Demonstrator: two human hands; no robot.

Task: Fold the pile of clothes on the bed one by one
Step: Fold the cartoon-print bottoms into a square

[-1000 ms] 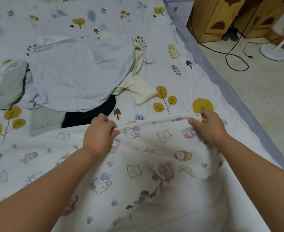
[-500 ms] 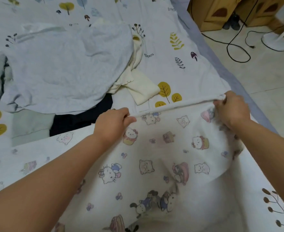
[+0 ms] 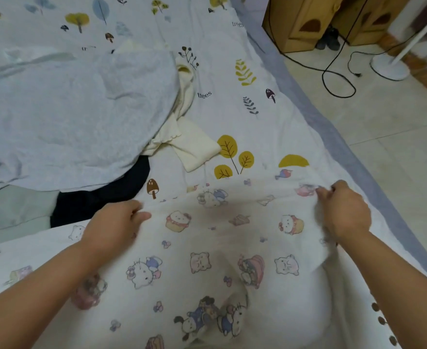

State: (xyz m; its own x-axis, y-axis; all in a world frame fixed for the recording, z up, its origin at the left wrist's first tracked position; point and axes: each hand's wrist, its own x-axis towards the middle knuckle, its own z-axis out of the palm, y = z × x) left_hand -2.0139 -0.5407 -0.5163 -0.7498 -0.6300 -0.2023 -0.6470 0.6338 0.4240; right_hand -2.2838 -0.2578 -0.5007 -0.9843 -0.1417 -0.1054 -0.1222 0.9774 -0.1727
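Observation:
A white garment printed with cartoon animals (image 3: 207, 260) lies spread over the near part of the bed. My left hand (image 3: 114, 222) grips its far edge near the middle, fingers curled over the fabric. At the garment's far right corner, my right hand (image 3: 343, 210) pinches the cloth. Beyond them the pile of clothes sits on the bed: a light grey top (image 3: 76, 117) on top, a cream piece (image 3: 189, 142) sticking out to its right, a dark navy piece (image 3: 101, 197) under it, and a pale green piece (image 3: 18, 210) at the left.
The bed (image 3: 232, 59) has a white cover with tree and leaf prints and a grey border along its right side. On the tiled floor to the right are a black cable (image 3: 333, 76), a white fan base (image 3: 388, 66) and wooden furniture (image 3: 315, 18).
Both hands have drawn the garment's far edge back toward me and lowered it onto the bed. The right hand has shifted a little to the right.

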